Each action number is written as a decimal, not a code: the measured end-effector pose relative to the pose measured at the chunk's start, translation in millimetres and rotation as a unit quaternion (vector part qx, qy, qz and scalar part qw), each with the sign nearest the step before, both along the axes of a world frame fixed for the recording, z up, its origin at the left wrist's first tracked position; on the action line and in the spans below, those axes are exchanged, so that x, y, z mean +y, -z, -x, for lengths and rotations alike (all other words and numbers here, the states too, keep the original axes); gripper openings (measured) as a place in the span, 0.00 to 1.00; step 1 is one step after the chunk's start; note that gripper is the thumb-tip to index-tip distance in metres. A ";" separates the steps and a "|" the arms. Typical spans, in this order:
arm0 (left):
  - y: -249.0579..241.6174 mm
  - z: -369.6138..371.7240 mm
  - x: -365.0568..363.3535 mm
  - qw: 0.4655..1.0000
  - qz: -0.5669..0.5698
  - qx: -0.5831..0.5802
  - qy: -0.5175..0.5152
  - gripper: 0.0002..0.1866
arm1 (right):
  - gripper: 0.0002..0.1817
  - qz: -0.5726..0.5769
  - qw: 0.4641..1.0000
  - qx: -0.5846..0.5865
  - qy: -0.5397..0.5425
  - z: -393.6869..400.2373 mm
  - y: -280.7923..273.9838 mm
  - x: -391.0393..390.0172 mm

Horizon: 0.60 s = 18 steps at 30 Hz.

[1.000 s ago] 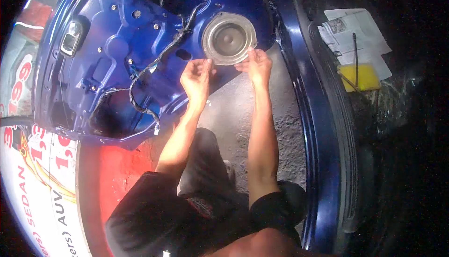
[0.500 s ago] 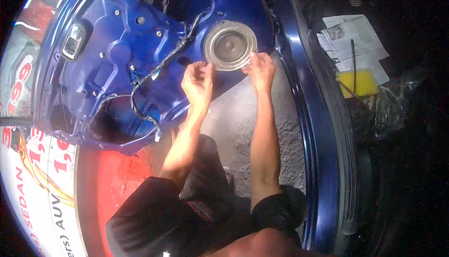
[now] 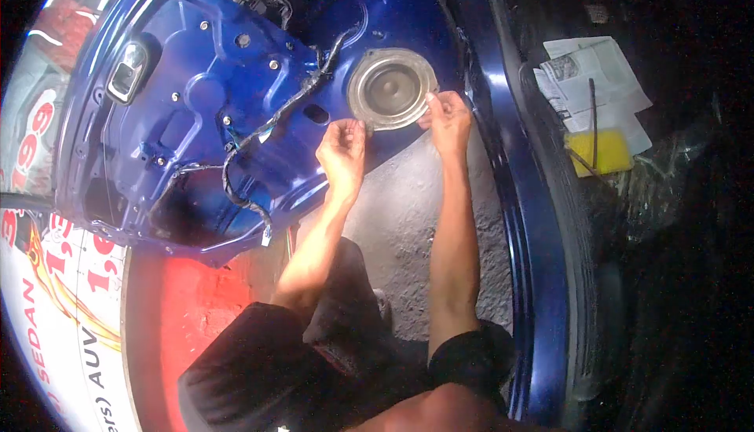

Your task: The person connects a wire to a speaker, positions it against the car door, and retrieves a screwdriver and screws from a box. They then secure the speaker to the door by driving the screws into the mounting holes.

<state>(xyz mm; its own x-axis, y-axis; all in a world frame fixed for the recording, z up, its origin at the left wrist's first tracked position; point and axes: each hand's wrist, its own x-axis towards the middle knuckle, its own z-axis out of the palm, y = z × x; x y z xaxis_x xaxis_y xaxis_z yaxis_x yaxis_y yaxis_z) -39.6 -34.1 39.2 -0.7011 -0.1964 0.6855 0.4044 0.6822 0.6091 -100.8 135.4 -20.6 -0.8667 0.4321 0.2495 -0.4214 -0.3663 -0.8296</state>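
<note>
A round car door speaker [image 3: 392,89] with a grey cone and a pale metal-like rim sits against the lower corner of a bare blue door [image 3: 188,55]. My right hand [image 3: 449,124] pinches the rim at its right side, thumb on the front face. At the lower left edge, my left hand [image 3: 342,157] has its fingers curled together, their tips at the rim. The back of the speaker is hidden. A black wiring harness [image 3: 294,96] runs across the door panel beside the speaker.
An inner door handle [image 3: 127,77] sits at the door's far left. To the right are the blue door sill [image 3: 528,259], papers [image 3: 605,78] and a yellow sponge-like block [image 3: 609,153]. Rough concrete floor [image 3: 408,228] shows below, with a printed sign [image 3: 86,314] at lower left.
The view has shifted slightly, so door and speaker appear a little lower and further right. Both hands stay at the speaker's rim, with only small shifts of the fingers.
</note>
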 end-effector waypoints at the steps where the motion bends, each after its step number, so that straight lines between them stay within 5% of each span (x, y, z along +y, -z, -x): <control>1: 0.3 1.0 -2.1 0.999 0.033 0.008 0.007 0.09 | 0.11 0.026 0.999 -0.019 -0.020 -1.1 -0.2 -0.9; 5: -3.5 7.7 3.1 0.995 0.012 0.076 0.064 0.17 | 0.10 0.050 0.998 0.007 -0.044 -1.5 2.1 -1.9; 8: -44.4 -2.1 16.4 0.969 0.184 0.164 0.007 0.13 | 0.10 0.087 0.994 0.005 -0.066 -2.5 1.1 -0.9; 14: -51.6 5.6 11.9 0.994 0.025 0.063 0.085 0.08 | 0.08 0.068 0.996 0.007 -0.058 -4.6 6.3 -5.4; 18: -59.1 -14.2 22.0 0.992 0.025 0.058 0.107 0.08 | 0.09 0.108 0.991 0.017 -0.077 -5.7 10.2 -7.1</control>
<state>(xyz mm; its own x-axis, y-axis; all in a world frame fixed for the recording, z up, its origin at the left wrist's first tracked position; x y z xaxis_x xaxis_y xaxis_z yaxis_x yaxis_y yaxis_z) -25.4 -12.1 98.3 -0.6385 -0.0158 0.7694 0.6087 0.6013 0.5176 -95.0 128.3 -30.8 -0.9190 0.3427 0.1950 -0.3731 -0.5961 -0.7110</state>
